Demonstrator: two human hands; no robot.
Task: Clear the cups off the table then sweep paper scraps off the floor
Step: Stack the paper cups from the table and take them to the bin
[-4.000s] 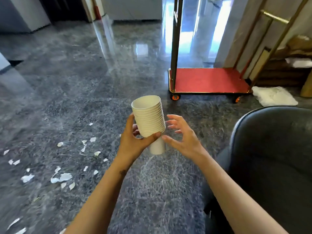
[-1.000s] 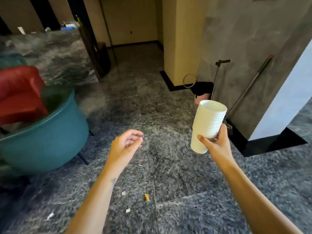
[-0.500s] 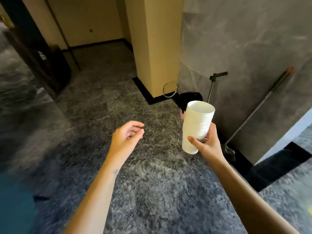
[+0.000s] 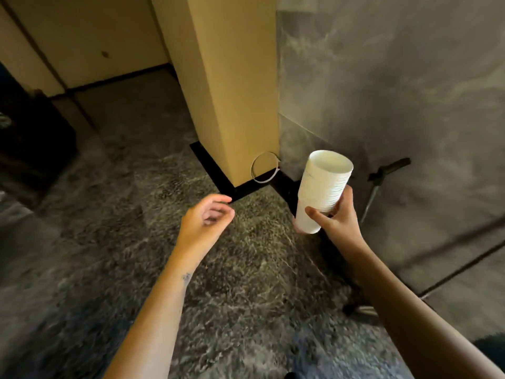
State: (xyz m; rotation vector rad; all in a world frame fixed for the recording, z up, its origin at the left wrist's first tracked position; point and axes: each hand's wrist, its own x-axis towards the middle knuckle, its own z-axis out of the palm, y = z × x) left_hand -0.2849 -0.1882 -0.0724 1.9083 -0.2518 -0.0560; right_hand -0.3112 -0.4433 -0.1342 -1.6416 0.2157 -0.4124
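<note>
I am gripping a nested stack of white paper cups (image 4: 323,190) in my right hand (image 4: 336,218), thumb across the front and fingers curling round the back of its lower half. I am holding the stack upright, clear of every surface, above the speckled grey stone floor (image 4: 246,283). My left hand (image 4: 205,218) is hanging empty beside it, well apart from the cups, its fingers loosely curling and touching nothing.

I am facing a corner where a yellow pillar (image 4: 226,77) is meeting a grey marble wall (image 4: 396,91), and a thin wire ring (image 4: 264,170) is leaning at the pillar's foot. A long-handled tool with a black grip (image 4: 389,168) is leaning against the wall just beyond the cups. A second long pole (image 4: 451,238), too blurred to name, is slanting across the wall to the right.

No tabletop is showing here, and the whole stack is sitting in one hand, so the gathering of the cups is looking finished to me. What is remaining of that part is setting the stack down or binning it, and I cannot tell where. The sweeping is looking unstarted: neither hand is holding a broom, and no paper scraps are showing on this stretch of floor.
</note>
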